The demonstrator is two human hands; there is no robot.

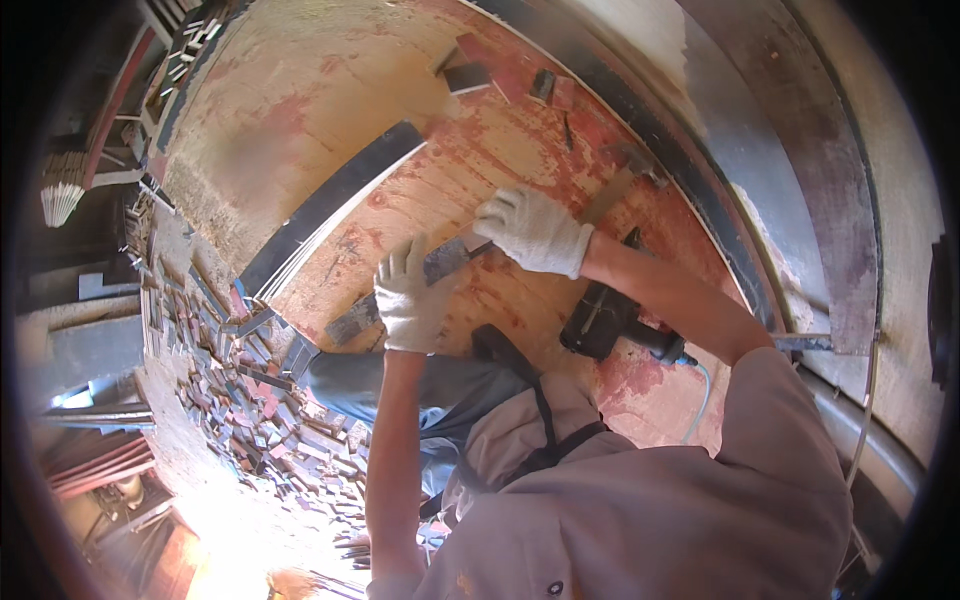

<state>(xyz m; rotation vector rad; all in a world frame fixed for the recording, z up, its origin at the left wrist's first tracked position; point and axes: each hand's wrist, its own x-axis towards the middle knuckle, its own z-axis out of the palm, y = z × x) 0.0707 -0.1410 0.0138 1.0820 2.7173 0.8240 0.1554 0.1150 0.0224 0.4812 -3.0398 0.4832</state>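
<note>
A long, narrow dark strip (446,260), seemingly of wood, lies slantwise across the reddish-brown work board (400,200). My left hand (408,300), in a white knit glove, is over the strip's near-left part with its fingers spread, slightly blurred. I cannot make out whether it touches the strip. Farther right, my gloved right hand (532,232) has its fingers curled down over the strip, beside a lighter brown section of it; the fingertips are partly hidden. Below my right forearm rests a black power tool (600,322), resembling a nail gun, with a light blue hose (705,395).
A stack of dark strips with pale edges (335,205) lies left of my hands. Small dark and red offcuts (468,77) sit at the board's far side. Many scraps (270,420) cover the floor at left. A raised dark edge (640,115) borders the board at right.
</note>
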